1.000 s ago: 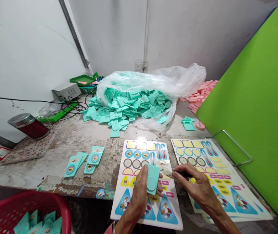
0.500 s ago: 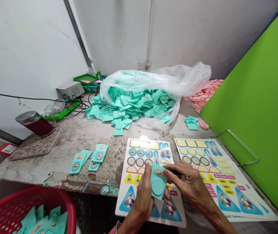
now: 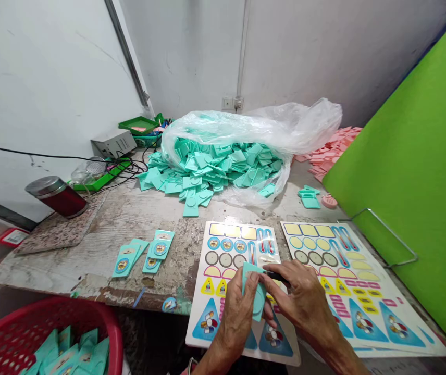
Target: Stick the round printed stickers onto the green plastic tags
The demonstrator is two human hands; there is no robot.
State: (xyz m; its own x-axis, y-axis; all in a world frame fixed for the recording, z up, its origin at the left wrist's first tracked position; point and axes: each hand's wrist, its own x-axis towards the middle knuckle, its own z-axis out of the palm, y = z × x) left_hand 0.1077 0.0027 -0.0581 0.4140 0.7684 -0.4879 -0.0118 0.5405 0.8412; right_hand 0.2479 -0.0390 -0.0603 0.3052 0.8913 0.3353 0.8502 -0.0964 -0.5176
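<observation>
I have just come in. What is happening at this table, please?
Someone's left hand holds a turquoise piece above a sticker sheet, while the right hand, holding a dark tool, is at the piece's upper end. Stickered pieces lie on the table to the left and in a red basket.

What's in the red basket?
Inside the red basket lie teal plastic pieces, several bearing stickers. Whatever is beneath them is covered, and the picture's bottom edge cuts some off.
</observation>
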